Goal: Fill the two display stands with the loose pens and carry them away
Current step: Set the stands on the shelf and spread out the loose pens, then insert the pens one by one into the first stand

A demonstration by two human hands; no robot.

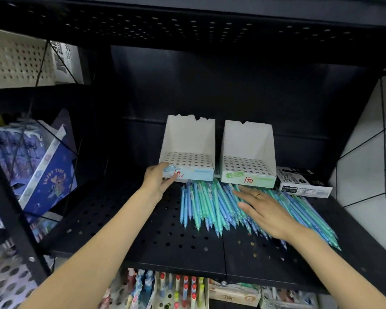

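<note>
Head view shows me both hands reaching onto the black shelf (143,230). My left hand (157,180) holds the front left corner of the left stand (188,152), with the thumb on top by the holes and the fingers curled under the front edge. My right hand (263,210) lies flat on the pile of pens (212,208), fingers straight and spread a little, and it grips nothing. There is a ring on one finger. I judge that the job is only at its start. The left stand has a top full of little holes and I see no pen in any of them. The right stand (247,157) sits just beside it and its holes look bare too. All the blue and green pens I can see lie loose on the shelf in front of the two stands, with some under my right hand and some fanned out to the right. So what is left is almost all of it: I have to pick up pens, push them into the holes of both stands, and then carry the stands off. A black and white box (303,182) sits just right of the right stand. To the left there are blue picture books (51,175) in a wire rack, and more pens (178,291) hang on the shelf below.
</note>
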